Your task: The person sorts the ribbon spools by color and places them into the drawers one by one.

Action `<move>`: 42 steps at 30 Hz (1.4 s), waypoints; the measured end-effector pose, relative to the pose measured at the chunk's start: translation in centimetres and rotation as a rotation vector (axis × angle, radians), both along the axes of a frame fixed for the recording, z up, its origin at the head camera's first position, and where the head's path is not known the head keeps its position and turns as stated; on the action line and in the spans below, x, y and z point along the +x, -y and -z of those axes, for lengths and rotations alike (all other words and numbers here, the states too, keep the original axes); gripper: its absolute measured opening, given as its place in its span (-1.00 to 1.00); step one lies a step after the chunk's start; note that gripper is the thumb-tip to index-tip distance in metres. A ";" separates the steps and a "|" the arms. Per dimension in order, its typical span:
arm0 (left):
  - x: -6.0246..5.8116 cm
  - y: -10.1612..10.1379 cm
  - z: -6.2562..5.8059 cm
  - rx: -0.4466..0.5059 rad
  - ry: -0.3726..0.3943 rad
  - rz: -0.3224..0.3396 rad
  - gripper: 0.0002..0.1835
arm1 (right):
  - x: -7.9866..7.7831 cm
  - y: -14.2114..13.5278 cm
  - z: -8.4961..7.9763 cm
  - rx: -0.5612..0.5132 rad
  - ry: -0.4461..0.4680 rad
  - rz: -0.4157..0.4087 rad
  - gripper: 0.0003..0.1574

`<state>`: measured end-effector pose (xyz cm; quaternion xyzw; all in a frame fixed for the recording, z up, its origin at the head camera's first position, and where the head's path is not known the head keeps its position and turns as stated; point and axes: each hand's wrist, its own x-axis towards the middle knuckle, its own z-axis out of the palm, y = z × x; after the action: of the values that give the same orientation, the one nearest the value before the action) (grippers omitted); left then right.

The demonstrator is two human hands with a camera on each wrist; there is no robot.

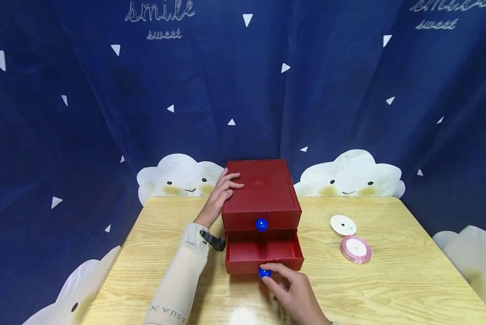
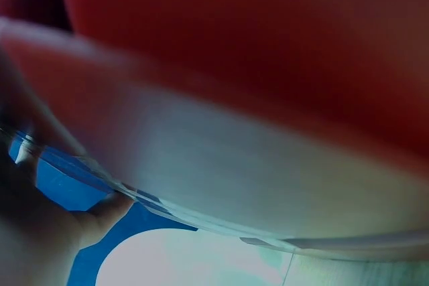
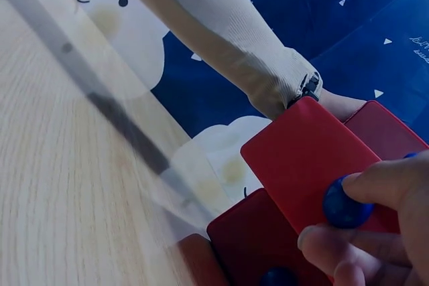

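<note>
Evidently the two hands were apart: the right hand pinched the lower blue knob between thumb and forefinger, while the left hand rested loosely spread fingers on the top left edge of the red two-drawer cabinet. The lower drawer stood partly out at the front; the upper drawer, bearing the upper blue knob, looked closed. The cabinet sat on the wood-grain table, with a white spool and a pink ribbon spool to its right, just beside each other. A crooked pull could probably have jammed the lower drawer, and too long a pull tipped it out; too light a left-hand press might have let the cabinet slide.
</note>
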<state>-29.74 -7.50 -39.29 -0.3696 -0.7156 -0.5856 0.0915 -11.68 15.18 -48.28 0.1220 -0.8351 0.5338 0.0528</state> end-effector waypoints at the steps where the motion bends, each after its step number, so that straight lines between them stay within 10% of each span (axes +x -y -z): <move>1: 0.0 0.0 0.0 -0.001 0.001 -0.001 -0.62 | 0.1 0.0 0.0 0.005 -0.002 -0.001 -0.73; 42: -0.1 0.1 0.0 0.010 -0.001 0.009 -0.62 | 2.8 0.1 0.3 -0.033 0.007 -0.065 -0.72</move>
<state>-29.81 -7.62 -39.34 -0.3729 -0.7110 -0.5892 0.0912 -8.86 15.12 -48.62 0.1461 -0.8220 0.5493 0.0344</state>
